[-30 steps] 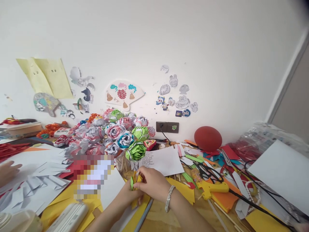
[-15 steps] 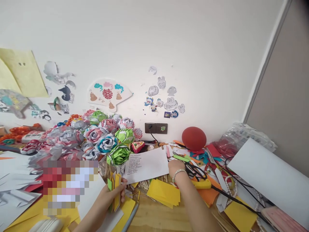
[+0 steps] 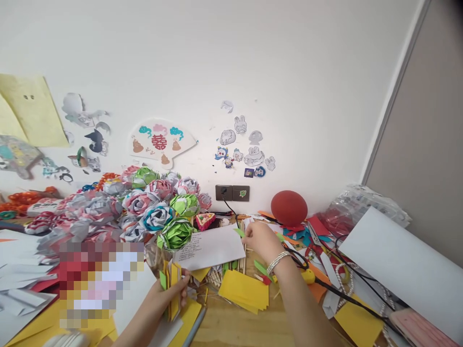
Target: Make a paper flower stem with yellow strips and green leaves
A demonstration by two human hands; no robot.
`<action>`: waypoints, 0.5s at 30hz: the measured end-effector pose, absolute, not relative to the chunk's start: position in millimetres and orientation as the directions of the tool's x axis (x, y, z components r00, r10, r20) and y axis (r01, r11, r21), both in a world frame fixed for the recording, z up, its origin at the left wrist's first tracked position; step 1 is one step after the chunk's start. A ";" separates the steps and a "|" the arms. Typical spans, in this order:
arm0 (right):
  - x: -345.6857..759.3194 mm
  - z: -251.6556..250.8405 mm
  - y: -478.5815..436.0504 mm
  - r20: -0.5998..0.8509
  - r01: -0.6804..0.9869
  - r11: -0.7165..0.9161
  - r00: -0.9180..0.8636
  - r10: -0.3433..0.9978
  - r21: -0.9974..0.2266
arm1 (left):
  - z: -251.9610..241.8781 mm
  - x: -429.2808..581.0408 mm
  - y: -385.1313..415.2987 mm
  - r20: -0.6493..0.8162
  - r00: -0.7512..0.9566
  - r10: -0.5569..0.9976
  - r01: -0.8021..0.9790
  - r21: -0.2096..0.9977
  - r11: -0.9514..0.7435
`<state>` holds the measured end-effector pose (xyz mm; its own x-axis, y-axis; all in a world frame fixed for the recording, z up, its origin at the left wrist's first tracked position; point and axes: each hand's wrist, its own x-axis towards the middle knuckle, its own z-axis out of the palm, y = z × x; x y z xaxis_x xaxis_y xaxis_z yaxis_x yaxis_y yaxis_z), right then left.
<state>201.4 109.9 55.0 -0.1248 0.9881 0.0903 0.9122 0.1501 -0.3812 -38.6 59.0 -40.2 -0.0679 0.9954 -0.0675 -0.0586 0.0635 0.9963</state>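
My left hand is closed around a small bundle of folded yellow paper, with a green piece showing at its left edge. Between the fingertips of my right hand is a small green paper piece. Just under it lies a white sheet with handwriting. More green paper strips rest below the right wrist. In front of the written sheet is a stack of yellow paper.
Folded paper flowers pile up at the left. A red balloon sits by the wall. To the right are scissors, a yellow-handled tool with a black cord, beads and a large white sheet. A grey pen lies near the front.
My right hand has lifted and now pinches a green paper piece. The written sheet has shifted slightly left, uncovering green pieces beneath its edge. My left hand keeps its hold on the bundle.
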 end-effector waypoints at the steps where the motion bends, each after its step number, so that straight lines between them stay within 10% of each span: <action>1: 193.5 55.7 105.5 0.106 0.885 0.198 -0.169 0.980 -0.421 | -40.0 -38.4 59.0 -0.055 -0.055 0.997 -0.050 0.997 0.053; 7: 114.1 35.6 73.7 0.107 0.755 0.389 -0.396 0.912 -0.528 | -37.5 -33.9 52.1 0.028 -0.076 0.997 0.027 0.999 -0.027; 15: 118.7 26.7 85.1 0.023 0.888 0.310 -0.322 0.947 -0.338 | -36.4 -40.1 55.6 -0.073 -0.203 0.976 -0.024 0.997 0.070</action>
